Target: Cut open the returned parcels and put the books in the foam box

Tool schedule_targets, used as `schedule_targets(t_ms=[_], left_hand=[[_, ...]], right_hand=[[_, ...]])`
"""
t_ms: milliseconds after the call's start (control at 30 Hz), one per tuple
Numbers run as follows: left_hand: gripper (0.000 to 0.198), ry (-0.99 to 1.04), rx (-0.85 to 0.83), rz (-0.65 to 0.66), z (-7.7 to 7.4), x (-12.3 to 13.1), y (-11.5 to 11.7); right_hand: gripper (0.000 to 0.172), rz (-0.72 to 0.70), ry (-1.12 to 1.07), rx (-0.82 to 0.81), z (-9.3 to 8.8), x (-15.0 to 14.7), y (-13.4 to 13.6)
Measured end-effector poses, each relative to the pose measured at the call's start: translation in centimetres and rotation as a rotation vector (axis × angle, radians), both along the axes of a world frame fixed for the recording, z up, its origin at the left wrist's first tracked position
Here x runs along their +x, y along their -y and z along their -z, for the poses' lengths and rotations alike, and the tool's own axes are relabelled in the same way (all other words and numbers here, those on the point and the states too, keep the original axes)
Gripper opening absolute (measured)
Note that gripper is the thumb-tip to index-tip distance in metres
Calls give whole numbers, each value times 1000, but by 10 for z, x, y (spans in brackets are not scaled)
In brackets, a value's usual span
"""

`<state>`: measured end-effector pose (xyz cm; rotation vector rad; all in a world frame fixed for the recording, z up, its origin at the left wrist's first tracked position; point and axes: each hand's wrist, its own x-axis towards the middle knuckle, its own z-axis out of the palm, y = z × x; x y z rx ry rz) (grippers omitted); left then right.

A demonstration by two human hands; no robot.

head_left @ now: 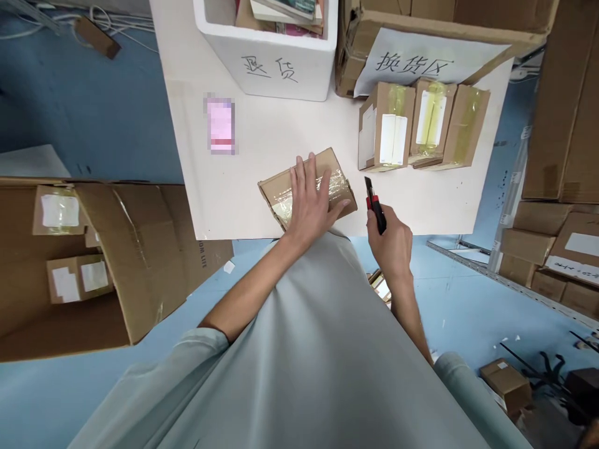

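Observation:
A small taped cardboard box (322, 163) lies at an angle near the front edge of the white table (262, 134). My left hand (309, 202) rests flat on its top, fingers stretched out, over the shiny clear tape. To the right of the box, my right hand (390, 240) grips a red and black box cutter (375, 206). Its dark blade points up and away from me, apart from the box. Part of the cutter's handle is hidden in my fingers.
Three taped boxes (386, 128) stand at the table's right. Behind them is an open carton (449, 31) with a paper sign. A white foam bin (276, 65) holds books. A blurred pink item (221, 126) lies at left. A large carton (140, 249) with parcels stands beside the table.

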<state>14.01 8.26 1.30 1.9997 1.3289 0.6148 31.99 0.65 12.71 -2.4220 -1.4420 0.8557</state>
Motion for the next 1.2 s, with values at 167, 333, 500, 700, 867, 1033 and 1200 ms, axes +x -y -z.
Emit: schedule_targets(t_ms=[167, 333, 500, 700, 867, 1033, 1200], left_hand=[[101, -72, 54, 138, 15, -7, 0], [92, -70, 75, 230, 17, -29, -6], [85, -11, 84, 208, 18, -22, -1], [85, 42, 58, 184, 18, -16, 2], [84, 40, 51, 190, 18, -16, 2], [85, 44, 52, 196, 20, -19, 0], [88, 21, 67, 215, 21, -21, 1]], right_hand=[[44, 31, -100, -27, 19, 18, -3], [39, -62, -132, -29, 25, 4, -4], [39, -161, -57, -47, 23, -6, -16], [39, -237, 65, -154, 15, -11, -33], [42, -243, 247, -269, 14, -33, -47], [43, -287, 356, -368, 10, -48, -51], [39, -307, 369, -506, -16, -41, -34]])
